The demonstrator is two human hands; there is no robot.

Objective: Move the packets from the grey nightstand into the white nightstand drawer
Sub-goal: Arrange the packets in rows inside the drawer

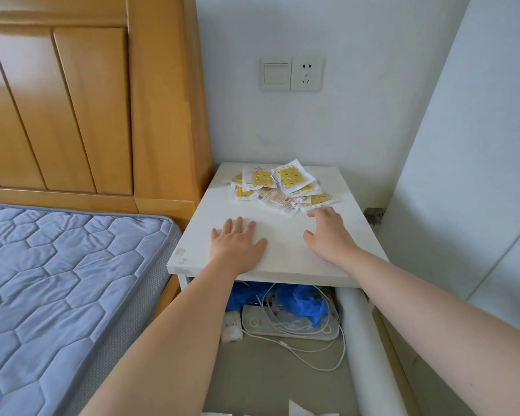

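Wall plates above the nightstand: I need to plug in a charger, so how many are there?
2: a light switch on the left and a power socket right beside it, both on the wall above the nightstand. None looks hidden.

letters "Fore" on a small white pack [231, 327] in the open drawer [267, 382], yellow print on the packets [282, 184] unreadable

The print on the yellow packets [282, 184] is too small to read, and the upper ones cover those beneath. The nightstand top [282, 253] hides the back of the open drawer [267, 382] and part of the blue bag [303, 304]; the bottom edge cuts off the drawer's front and the white roll [370, 355]. The 2 forearms [168, 340] run off the frame.
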